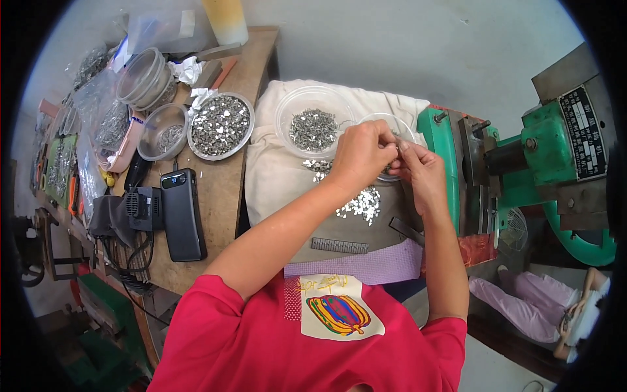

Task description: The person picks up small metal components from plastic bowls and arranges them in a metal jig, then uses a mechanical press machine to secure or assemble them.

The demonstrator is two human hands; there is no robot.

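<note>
My left hand (pixel 361 151) and my right hand (pixel 421 171) meet over a see-through plastic bowl (pixel 386 116). Fingers of both are pinched together at one spot. Whatever they hold is too small and too covered to name. To the left stands a larger see-through tub (pixel 282 111) with a heap of small grey metal pieces (pixel 313 129). Shiny flat metal pieces (pixel 363 205) lie loose on the cloth (pixel 264 189) below my hands. My left forearm partly covers another scatter of pieces beside the tub.
Close to my body lie a steel ruler (pixel 339 245), a dark bar (pixel 406 230) and a purple mesh strip (pixel 356 266). A green machine (pixel 547 157) rises at right. On the wooden table at left are a full bowl of metal pieces (pixel 221 127) and a black power bank (pixel 183 215). Someone sits at lower right.
</note>
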